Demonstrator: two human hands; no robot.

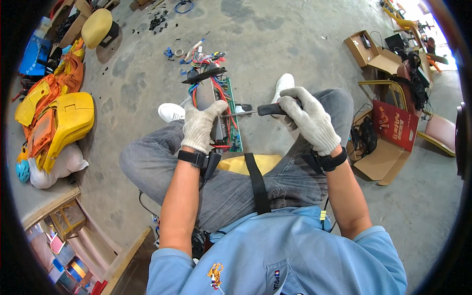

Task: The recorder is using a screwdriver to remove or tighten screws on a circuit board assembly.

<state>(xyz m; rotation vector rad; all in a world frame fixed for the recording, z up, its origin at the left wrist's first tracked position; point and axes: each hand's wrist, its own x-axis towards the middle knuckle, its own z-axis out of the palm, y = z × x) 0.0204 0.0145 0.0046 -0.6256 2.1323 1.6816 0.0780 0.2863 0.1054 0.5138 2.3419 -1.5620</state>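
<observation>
My right hand [310, 118], in a pale knitted work glove, is closed around the dark handle of a screwdriver [269, 109]. Its thin shaft points left, with the tip over an electronics unit between my knees. My left hand [200, 125], gloved the same way, grips this unit's left side, thumb lying across the top. A grey metal casing [206, 93] and a long green circuit board [235, 132] make up the unit. Red and other coloured wires run along it to a bundle with connectors [206, 60] at its far end, past a black end plate [204, 75].
Orange and yellow plastic panels [69, 123] are piled at the left, near a yellow-topped stool [97, 28]. At the right stand open cardboard boxes [381, 164], one with black cables, and a chair [439, 132]. Small dark bits [157, 22] lie on the concrete floor ahead.
</observation>
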